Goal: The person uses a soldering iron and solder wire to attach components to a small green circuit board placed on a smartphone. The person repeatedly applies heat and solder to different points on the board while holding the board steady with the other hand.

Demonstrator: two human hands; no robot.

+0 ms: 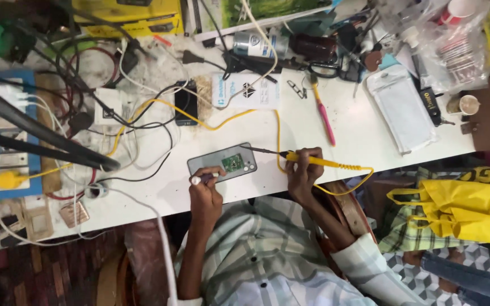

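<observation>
While the white table (313,141) carries cables and tools, a grey phone (222,162) lies at its near edge. At three o'clock of it, the right hand (303,170) grips a yellow soldering iron (313,160). At seven o'clock, the left hand (205,184) pinches a small white-tipped tool (196,180).

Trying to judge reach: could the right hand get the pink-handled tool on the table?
Probably yes: the pink-handled tool lies just beyond the right hand, nothing between, though that hand already grips the yellow soldering iron.
</observation>
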